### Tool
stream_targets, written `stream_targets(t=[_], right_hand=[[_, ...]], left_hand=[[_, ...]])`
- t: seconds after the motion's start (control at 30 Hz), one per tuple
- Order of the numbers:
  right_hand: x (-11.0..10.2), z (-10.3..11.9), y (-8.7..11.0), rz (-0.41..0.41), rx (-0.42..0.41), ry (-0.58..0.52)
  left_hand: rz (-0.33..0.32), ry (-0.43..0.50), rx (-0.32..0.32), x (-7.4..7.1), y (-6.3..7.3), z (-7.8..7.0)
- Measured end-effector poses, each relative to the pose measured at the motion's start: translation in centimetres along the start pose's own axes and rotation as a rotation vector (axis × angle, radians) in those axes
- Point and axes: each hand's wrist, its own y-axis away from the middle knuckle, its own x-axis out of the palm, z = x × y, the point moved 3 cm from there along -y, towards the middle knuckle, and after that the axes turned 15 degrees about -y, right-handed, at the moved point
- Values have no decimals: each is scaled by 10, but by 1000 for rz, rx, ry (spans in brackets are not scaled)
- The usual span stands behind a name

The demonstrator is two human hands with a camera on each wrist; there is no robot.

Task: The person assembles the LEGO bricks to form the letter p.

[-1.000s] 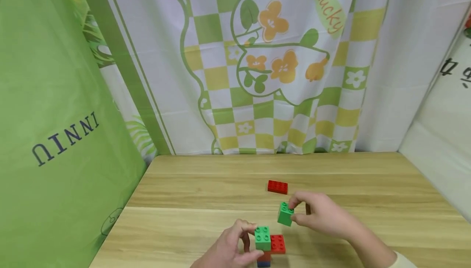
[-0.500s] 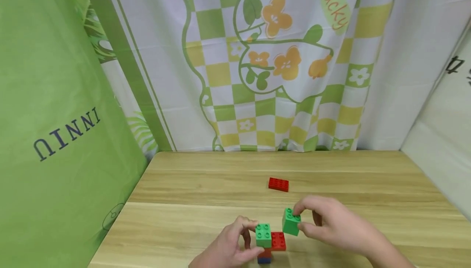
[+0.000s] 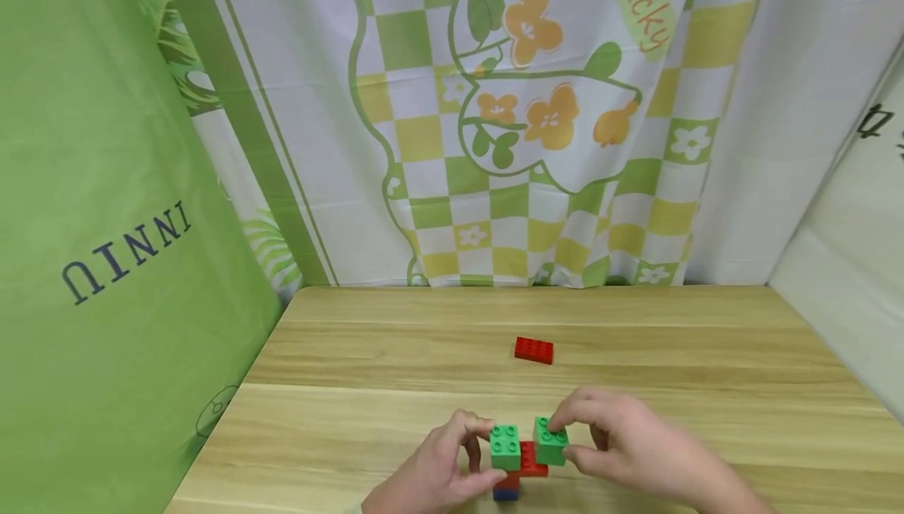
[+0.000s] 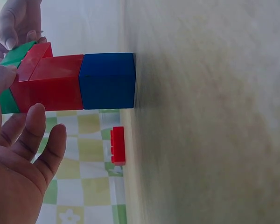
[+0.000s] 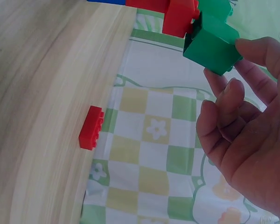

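Observation:
A small tower of toy bricks stands on the table: a blue brick (image 4: 107,80) at the bottom, a red brick (image 4: 58,79) on it, then a wider red brick (image 3: 526,463) jutting right, topped by a green brick (image 3: 504,451). My left hand (image 3: 448,463) steadies the tower near its top, forefinger and thumb pinching it around the green brick. In my right hand (image 3: 625,447), thumb and fingertips pinch a second green brick (image 3: 552,445). This one hangs tilted close over the jutting red studs, beside the first green brick; the right wrist view shows its hollow underside (image 5: 192,35).
Farther back on the wooden table (image 3: 367,412) lies a loose red brick (image 3: 534,350), studs up. A patterned curtain (image 3: 452,208) hangs behind the table's back edge. Green cloth (image 3: 127,184) hangs at the left, and a white sheet (image 3: 847,263) at the right.
The right hand has brought its green brick toward me, first slightly right, then left, to over the jutting red brick. My left hand keeps its hold on the tower.

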Motion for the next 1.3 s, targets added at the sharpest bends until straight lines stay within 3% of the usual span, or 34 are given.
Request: stream_targets(t=[0.2, 0.37, 0.63, 0.8, 0.9, 1.03, 1.13, 1.3], right_hand=[[4, 3, -1, -10, -15, 16], [5, 4, -1, -1, -16, 19], [3, 4, -1, 29, 16, 85], [6, 8, -3, 37, -48, 167], [7, 12, -6, 41, -77, 208], [7, 14, -7, 62, -19, 207], [7, 15, -6, 62, 7, 217], [10, 15, -7, 36, -38, 258]], left_hand=[[19, 12, -42, -1, -1, -2], [7, -9, -4, 1, 0, 1], [17, -21, -27, -1, -1, 0], [39, 9, -76, -2, -1, -1], [36, 12, -64, -3, -3, -2], [23, 5, -26, -3, -4, -2], [27, 19, -37, -2, -5, -1], [42, 70, -75, -2, -3, 0]])
